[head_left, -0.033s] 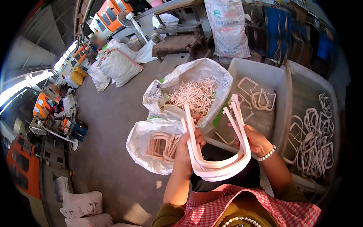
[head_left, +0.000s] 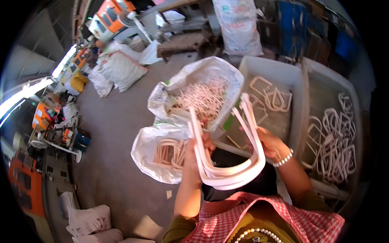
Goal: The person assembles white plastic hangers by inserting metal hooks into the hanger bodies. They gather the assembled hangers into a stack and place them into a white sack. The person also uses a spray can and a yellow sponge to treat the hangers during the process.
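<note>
Several pale pink U-shaped plastic pieces [head_left: 231,180] are nested in a bundle in front of my body, curved ends toward me. My left hand [head_left: 206,146] is closed round the left arms of the bundle, its fingers partly hidden behind them. Closed on the right arms is my right hand [head_left: 270,144], with a beaded bracelet at the wrist. Beyond the bundle, a white woven bag [head_left: 162,99] stands open, full of thin pink plastic sprues [head_left: 202,94]. A nearer white bag [head_left: 139,150] beside my left forearm contains stacked pink U-shaped pieces [head_left: 168,153].
A grey tub [head_left: 281,123] with a few pink frames [head_left: 277,99] is at the right. Another tub [head_left: 330,81] beside it carries a heap of pale loops [head_left: 334,152]. Full sacks [head_left: 121,71], a wooden bench [head_left: 184,42] and orange machines [head_left: 26,182] stand around the floor.
The scene has shifted slightly up and left in the picture. Both hands keep the same hold on the U-shaped pieces.
</note>
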### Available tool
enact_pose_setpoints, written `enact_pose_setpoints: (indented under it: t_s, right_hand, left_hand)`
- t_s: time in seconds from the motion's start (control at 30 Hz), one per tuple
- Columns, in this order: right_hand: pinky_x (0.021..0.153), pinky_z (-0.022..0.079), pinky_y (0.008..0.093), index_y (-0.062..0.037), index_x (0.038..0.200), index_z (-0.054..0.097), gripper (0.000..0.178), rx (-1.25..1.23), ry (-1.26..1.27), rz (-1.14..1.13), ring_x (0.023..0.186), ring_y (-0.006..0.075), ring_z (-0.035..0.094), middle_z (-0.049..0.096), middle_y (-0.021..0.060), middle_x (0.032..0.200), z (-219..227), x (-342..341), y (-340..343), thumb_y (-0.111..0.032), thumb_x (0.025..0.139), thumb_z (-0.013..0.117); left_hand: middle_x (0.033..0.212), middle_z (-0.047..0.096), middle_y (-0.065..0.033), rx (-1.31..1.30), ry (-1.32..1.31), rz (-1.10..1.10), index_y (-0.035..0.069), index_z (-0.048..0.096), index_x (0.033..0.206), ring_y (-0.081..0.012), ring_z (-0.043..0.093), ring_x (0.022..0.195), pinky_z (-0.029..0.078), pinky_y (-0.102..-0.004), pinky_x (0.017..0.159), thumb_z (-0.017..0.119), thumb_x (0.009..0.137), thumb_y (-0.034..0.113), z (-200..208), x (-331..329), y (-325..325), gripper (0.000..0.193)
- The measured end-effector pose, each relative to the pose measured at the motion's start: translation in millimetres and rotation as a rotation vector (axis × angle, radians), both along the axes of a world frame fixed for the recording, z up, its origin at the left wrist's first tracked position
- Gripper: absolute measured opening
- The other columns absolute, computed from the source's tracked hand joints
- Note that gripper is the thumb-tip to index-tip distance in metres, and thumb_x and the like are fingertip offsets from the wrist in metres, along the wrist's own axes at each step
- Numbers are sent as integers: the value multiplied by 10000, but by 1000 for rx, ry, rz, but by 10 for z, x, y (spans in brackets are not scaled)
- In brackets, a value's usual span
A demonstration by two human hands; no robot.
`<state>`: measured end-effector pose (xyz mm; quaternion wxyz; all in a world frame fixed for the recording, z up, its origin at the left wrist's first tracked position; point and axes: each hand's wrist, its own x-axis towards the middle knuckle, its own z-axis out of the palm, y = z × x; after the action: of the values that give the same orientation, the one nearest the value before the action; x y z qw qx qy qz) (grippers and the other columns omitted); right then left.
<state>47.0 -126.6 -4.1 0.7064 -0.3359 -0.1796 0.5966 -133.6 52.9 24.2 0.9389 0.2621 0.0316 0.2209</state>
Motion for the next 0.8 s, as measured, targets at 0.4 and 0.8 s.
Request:
enact_pose_setpoints:
  t_s: [0.4,0.8]
  right_hand:
    - [796,542,270,-14,1188,544,331,26,133,-14,869,112,642,648,69,1039,107,-68,-88,-189,914,605]
    - [965,462,411,8,1365,370,628,312,245,338,1150,278,543,539,190,1237,232,-195,-95,-315,889,621]
  left_hand:
    - [1160,573,-145,-59,249,113,60,435,1284,-233,594,975,522,-443,878,539,925,305,-259,-90,-56,447]
    - [974,621,-100,108,437,-56,21,506,1221,-173,631,742,543,-257,687,491,938,314,267,122,-413,408]
